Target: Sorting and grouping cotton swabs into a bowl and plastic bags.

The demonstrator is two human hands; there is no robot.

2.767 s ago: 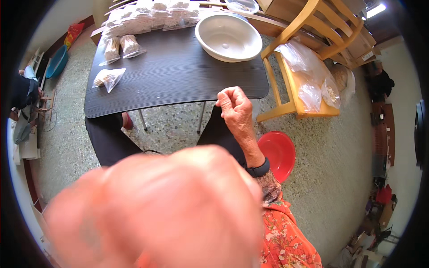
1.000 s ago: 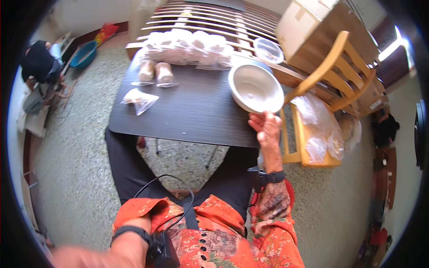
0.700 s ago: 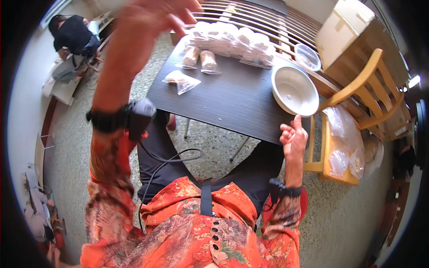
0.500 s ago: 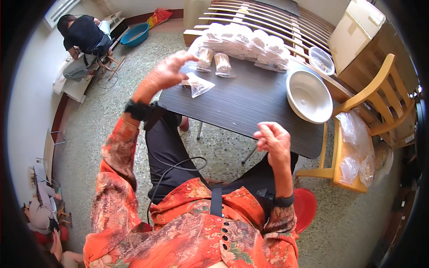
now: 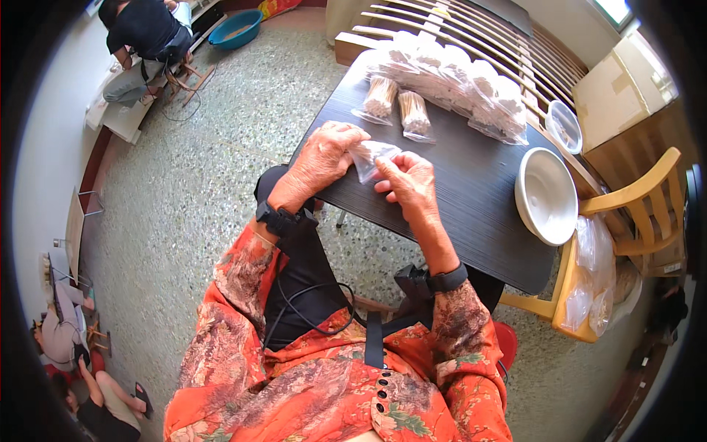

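Over the near left part of the dark table [image 5: 471,177], my left hand [image 5: 324,158] is closed on a small clear plastic bag [image 5: 366,160]. My right hand [image 5: 411,184] pinches the bag's open-looking right side between thumb and fingers. Pale sticks seem to be inside, mostly hidden by my hands. Just beyond stand two clear bags packed with thin wooden sticks that look like cotton swabs, a left bag [image 5: 380,97] and a right bag [image 5: 414,116]. Behind them lies a long pile of similar filled bags [image 5: 460,77].
A white basin [image 5: 546,195] sits at the table's right edge, beside a wooden chair [image 5: 571,313] holding plastic bags [image 5: 593,272]. Behind are a clear tub [image 5: 563,125], a cardboard box [image 5: 626,88] and a slatted wooden frame [image 5: 493,44]. Another person [image 5: 147,33] sits far left near a blue basin [image 5: 236,31].
Both hands have come together over the table; the right rose from near my lap. The small bag, lying on the table before, is now held between them. The view has shifted left.
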